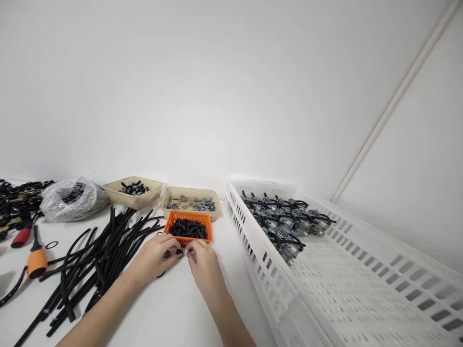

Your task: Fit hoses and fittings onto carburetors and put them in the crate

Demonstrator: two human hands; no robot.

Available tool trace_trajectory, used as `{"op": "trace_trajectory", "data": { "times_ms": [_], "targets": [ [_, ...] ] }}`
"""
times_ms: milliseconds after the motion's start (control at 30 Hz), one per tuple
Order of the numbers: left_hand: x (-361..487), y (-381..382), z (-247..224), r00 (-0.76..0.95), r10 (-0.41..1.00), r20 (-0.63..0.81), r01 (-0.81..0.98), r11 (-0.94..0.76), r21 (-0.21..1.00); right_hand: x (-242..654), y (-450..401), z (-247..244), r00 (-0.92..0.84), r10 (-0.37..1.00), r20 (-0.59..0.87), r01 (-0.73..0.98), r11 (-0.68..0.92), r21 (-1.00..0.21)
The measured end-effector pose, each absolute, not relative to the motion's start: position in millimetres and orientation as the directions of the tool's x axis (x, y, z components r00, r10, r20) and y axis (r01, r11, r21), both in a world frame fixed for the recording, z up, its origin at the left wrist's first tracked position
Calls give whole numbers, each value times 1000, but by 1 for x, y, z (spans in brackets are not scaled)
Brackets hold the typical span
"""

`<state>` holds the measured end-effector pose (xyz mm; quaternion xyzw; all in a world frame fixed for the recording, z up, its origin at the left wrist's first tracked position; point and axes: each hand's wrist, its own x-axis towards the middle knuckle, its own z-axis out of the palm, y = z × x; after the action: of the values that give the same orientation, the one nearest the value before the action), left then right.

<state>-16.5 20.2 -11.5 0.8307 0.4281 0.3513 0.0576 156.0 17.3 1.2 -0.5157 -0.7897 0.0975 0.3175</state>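
Note:
My left hand and my right hand are close together at the front edge of an orange mesh basket, which is full of short black rubber hose pieces. Between my left fingertips is a small dark part, partly hidden. My right fingertips curl at the basket's front rim, and I cannot tell whether they pinch anything. Long black rubber hoses lie in a loose pile left of my left hand.
Two tan trays of small metal parts and black pieces stand behind the basket. Farther left are a plastic bag of black parts, screwdrivers with orange and red handles, and black assemblies. At right, a white slotted crate holds several carburetors.

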Motion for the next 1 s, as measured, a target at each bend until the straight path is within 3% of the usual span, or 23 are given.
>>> {"op": "trace_trajectory", "data": {
  "times_ms": [1000],
  "targets": [
    [-19,19,-10,364,796,484,669,-584,459,154,11,4,-272,852,447,756,476,-449]
  ]
}}
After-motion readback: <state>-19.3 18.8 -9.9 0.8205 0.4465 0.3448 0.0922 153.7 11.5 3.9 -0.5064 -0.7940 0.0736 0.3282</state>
